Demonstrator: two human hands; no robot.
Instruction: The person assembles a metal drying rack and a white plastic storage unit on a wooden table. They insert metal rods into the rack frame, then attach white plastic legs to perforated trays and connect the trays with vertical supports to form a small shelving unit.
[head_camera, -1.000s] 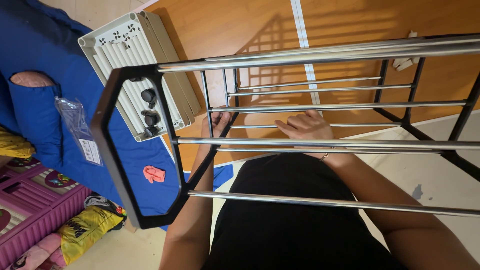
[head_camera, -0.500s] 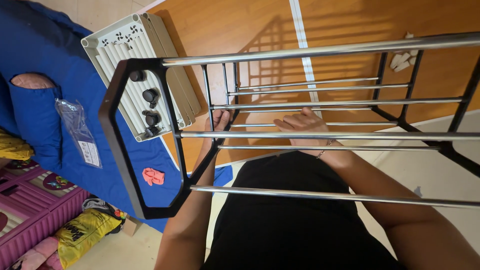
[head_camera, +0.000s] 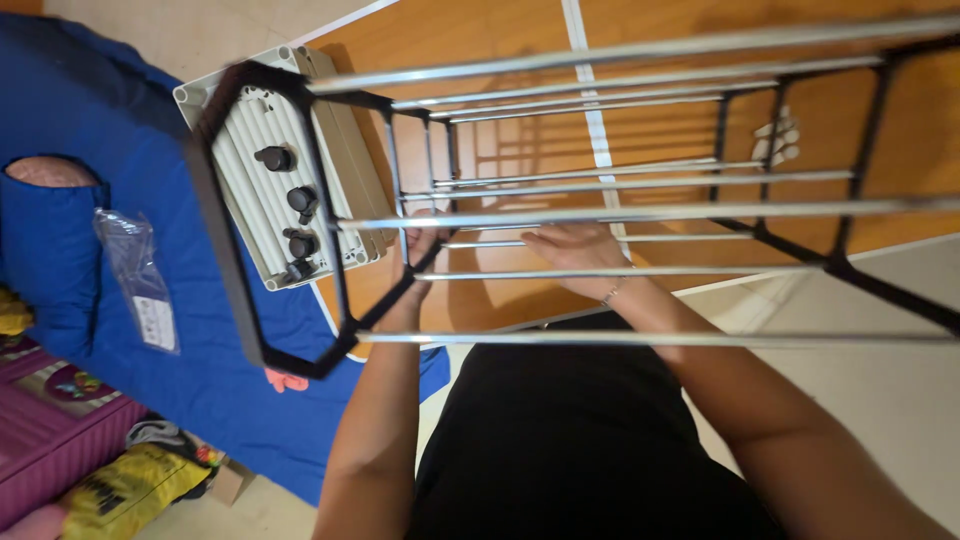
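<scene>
Chrome-barred rack (head_camera: 640, 215), black hexagonal end frames (tipped sideways), left hand (head_camera: 420, 250) gripping

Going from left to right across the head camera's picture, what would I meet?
Purple box → clear plastic bag on the blue cloth → pale ribbed panel with black knobs → left hand → right hand → small white parts.

Place: home room | Signs: wood-look floor (head_camera: 480, 40) met pale tile (head_camera: 880, 370); blue bedding (head_camera: 100, 130), snack bags (head_camera: 125, 485), purple box (head_camera: 50, 440) lay about.
</scene>
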